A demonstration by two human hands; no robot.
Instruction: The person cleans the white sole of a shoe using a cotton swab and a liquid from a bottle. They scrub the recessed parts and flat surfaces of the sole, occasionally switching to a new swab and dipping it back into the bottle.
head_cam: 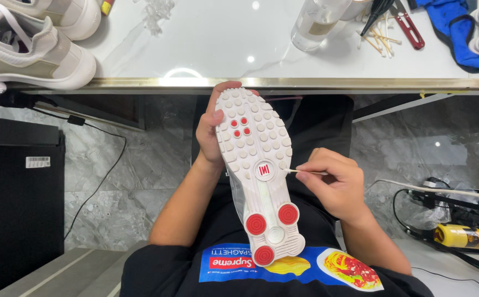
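A white sneaker (258, 165) is held sole-up over my lap, its sole studded with round bumps and red discs. My left hand (211, 132) grips the toe end from the left side, thumb on the sole's edge. My right hand (333, 181) pinches a thin cotton swab (300, 172), whose tip touches the right edge of the sole near the middle.
A white tabletop (223, 44) with a gold edge lies ahead. On it are a pair of white sneakers (36, 49), a clear bottle (316, 22), loose cotton swabs (379, 38), red-handled snips (410, 27) and a blue cloth (453, 27). Cables and a yellow tool (459, 235) lie on the floor at right.
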